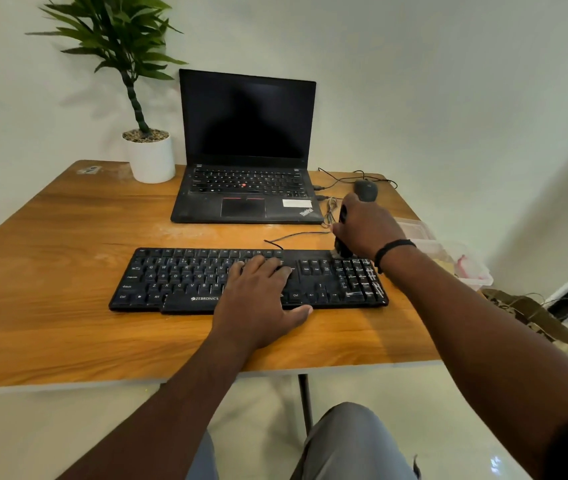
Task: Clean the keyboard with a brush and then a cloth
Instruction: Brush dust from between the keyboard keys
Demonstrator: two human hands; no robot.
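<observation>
Head view: right grip [365, 226] clamped round brush [343, 233], left grip [258, 299] flat, fingers apart, on keyboard [171, 278]

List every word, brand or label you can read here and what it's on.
"ZEBRONICS": front edge of the keyboard.
"ThinkPad": palm rest corner of the laptop.
Keyboard key legends: letters and "Ctrl", "Alt" readable; smaller ones blurred.
White sticker on the laptop: no text legible.

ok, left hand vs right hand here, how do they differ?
The left hand lies flat and open on the keyboard middle; the right hand grips the brush upright. Left holds nothing; right's brush meets the numpad corner. Both are over the same keyboard.
</observation>
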